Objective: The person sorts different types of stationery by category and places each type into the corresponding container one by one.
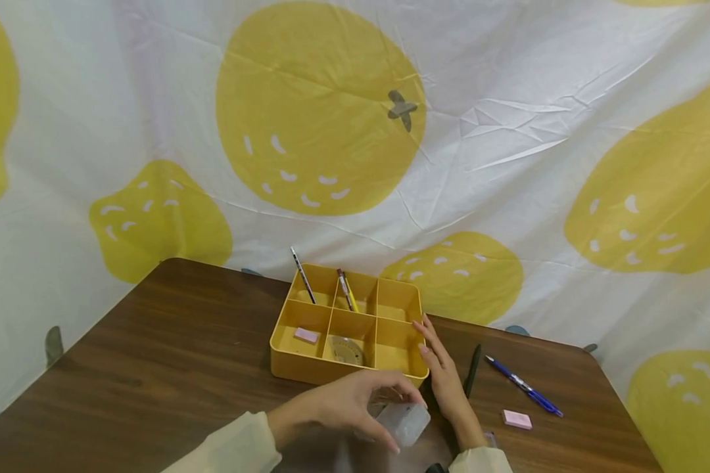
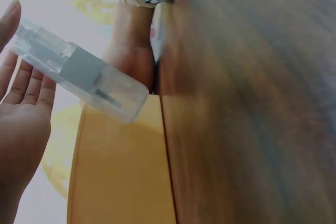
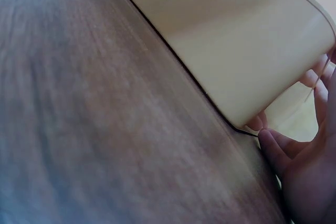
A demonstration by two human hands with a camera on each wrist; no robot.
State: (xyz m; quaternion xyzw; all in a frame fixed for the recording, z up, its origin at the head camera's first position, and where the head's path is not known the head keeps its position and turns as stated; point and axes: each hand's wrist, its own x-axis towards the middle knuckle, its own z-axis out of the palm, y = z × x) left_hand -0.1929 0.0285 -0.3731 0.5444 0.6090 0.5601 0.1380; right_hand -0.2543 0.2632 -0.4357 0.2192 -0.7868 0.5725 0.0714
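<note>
My left hand (image 1: 355, 401) grips a clear, boxy plastic container (image 1: 407, 424) just in front of the yellow organizer (image 1: 325, 368). In the left wrist view the container (image 2: 123, 95) has a grey band round its middle and a thin dark stem inside. My right hand (image 1: 446, 384) rests against the organizer's right side, fingers extended up to its rim. From the right wrist, the fingers (image 3: 275, 148) touch the organizer's lower corner (image 3: 231, 98). A pink eraser (image 1: 306, 335) and a clear protractor (image 1: 347, 351) lie in the front left and front middle compartments.
A pencil (image 1: 303, 276) leans in the back left compartment, and pens (image 1: 346, 289) in the back middle one. Right of my right hand lie a dark pen (image 1: 473, 369), a blue pen (image 1: 523, 384) and another pink eraser (image 1: 517, 419). A fruit-print curtain (image 1: 497, 171) hangs behind the table.
</note>
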